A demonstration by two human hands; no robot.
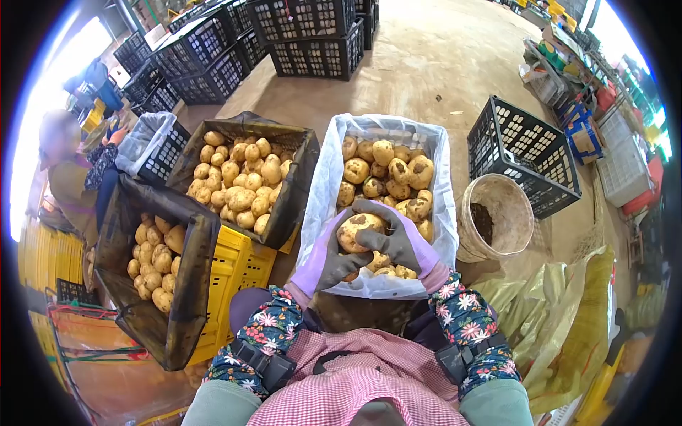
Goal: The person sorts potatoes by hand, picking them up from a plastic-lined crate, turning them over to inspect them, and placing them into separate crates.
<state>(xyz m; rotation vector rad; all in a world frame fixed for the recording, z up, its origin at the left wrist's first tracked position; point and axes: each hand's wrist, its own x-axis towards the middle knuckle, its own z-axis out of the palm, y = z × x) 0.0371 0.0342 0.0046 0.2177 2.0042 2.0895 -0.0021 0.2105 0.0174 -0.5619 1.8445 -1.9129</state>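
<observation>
Between my two gloved hands I hold a large potato (359, 232) with brown dirt on its skin, above the near part of a crate lined with white plastic (312, 241). My left hand (330, 252) wraps its left side, and my right hand (399, 240) has fingers and thumb closed over its right side. Both gloves are grey and purple. Several potatoes (399, 170) lie in the lined crate beneath and beyond my hands, some with dark soil patches. The fingers' undersides are hidden by the potato.
Dark-lined crates (305, 153) of potatoes stand on the left, one near yellow crates (220, 284). On the right are a dirty white bucket (522, 213), a black crate (526, 142) and yellowish sacks (547, 305). A person (71, 163) sits at far left; stacked black crates (312, 57) stand behind.
</observation>
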